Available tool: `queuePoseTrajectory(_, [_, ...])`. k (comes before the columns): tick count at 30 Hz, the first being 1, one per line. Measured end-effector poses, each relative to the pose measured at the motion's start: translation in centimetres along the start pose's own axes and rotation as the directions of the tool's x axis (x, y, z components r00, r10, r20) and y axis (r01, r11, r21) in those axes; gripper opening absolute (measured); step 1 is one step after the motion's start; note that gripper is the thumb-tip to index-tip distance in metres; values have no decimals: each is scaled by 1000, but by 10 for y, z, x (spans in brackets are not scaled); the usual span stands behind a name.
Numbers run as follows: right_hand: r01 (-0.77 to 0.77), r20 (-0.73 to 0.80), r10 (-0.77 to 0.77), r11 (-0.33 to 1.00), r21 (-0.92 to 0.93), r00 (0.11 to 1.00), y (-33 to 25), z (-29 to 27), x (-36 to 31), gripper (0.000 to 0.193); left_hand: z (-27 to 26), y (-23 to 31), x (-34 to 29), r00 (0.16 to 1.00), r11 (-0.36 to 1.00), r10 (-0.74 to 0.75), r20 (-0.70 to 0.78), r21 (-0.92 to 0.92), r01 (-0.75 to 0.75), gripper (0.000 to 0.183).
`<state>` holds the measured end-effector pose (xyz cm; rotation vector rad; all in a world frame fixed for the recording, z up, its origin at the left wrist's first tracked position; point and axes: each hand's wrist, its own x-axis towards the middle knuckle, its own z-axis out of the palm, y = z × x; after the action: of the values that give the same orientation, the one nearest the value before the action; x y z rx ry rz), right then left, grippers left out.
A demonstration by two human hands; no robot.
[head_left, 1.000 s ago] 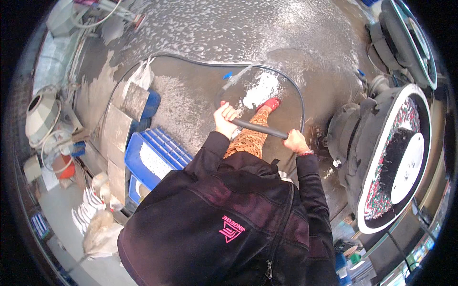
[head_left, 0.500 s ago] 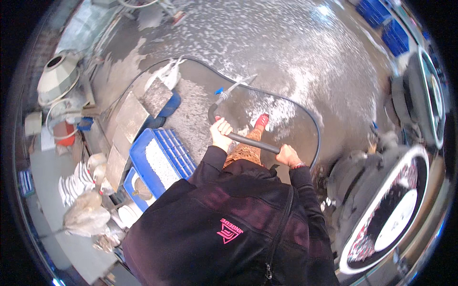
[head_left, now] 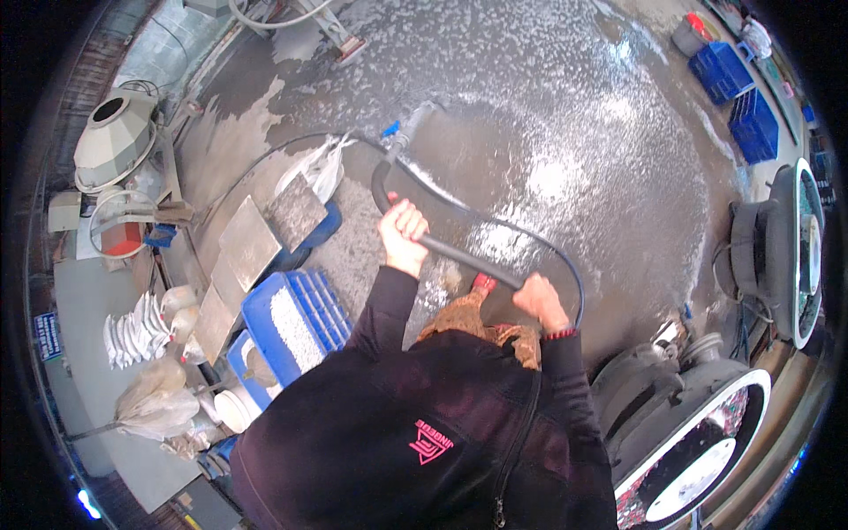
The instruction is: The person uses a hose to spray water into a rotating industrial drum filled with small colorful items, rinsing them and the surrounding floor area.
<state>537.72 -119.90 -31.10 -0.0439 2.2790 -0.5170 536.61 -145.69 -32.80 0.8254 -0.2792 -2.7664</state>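
Observation:
I hold a thick dark hose in front of me with both fists. My left hand is wrapped round it close to its bend, and my right hand, with a red band at the wrist, grips it farther back. Beyond the left hand the hose bends away toward a fitting with a blue valve handle. Water seems to leave the far end, though the outlet is hard to make out. A thinner dark hose loops across the wet floor and passes beside my right wrist.
Blue crates, one holding white pellets, stand at my left beside flat boards. A mixer drum is farther left. Two large round tubs occupy the right side. More blue crates are at the far right.
The hose's valve end has swung farther away and slightly left. Both hands keep their grip. My view has shifted, and the near right tub sits lower in it.

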Motion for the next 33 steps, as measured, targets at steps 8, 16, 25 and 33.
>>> queuePoseTrajectory(8, [-50, -12, 51, 997, 66, 999, 16, -15, -9, 29, 22, -20, 24, 955, 967, -243, 170, -30, 252, 20])
queuePoseTrajectory(16, [7, -128, -5, 1000, 17, 992, 54, -81, 24, 28, 72, -77, 44, 973, 992, -80, 217, -74, 98, 22])
queuePoseTrajectory(25, [353, -252, -319, 930, 102, 914, 78, -166, 56, 25, 174, -114, 41, 903, 975, 214, 373, -34, -218, 24])
queuePoseTrajectory(33, [512, -184, -515, 856, -66, 837, 200, -85, 114, 24, 203, -92, 125, 955, 903, -199, 221, 419, 91, 22])
